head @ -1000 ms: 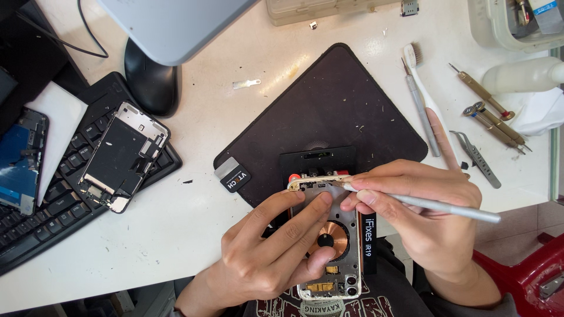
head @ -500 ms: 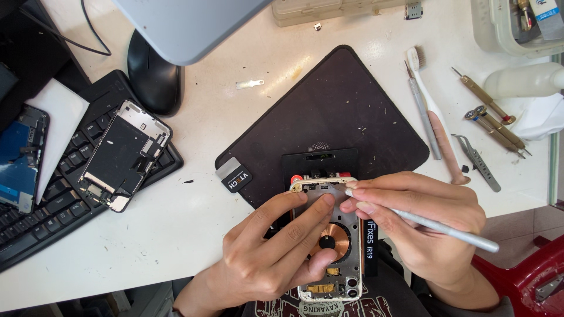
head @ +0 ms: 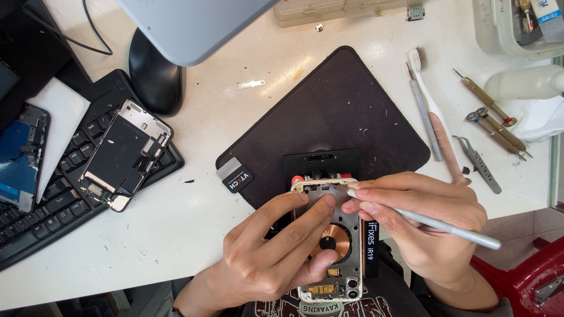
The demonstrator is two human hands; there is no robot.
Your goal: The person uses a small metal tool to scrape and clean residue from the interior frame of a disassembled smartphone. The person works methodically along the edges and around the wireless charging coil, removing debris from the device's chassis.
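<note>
Both hands work on an opened phone shell [head: 335, 240] clamped at the dark mat's [head: 329, 111] near edge. Left hand [head: 276, 252] curls around the shell, fingertips pressing its upper part. Right hand [head: 423, 226] pinches a slim metal tool [head: 435, 223] like a pen, tip at the shell's top edge. This looks like fine picking inside the frame, which calls for small, steady tip pressure.

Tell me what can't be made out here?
- Head view: the tool tip, hidden by the right hand fingers.
- Much of the opened phone, covered by the left hand.
- The monitor, cut off by the top edge.
- The tray contents, cut off at the corner.
</note>
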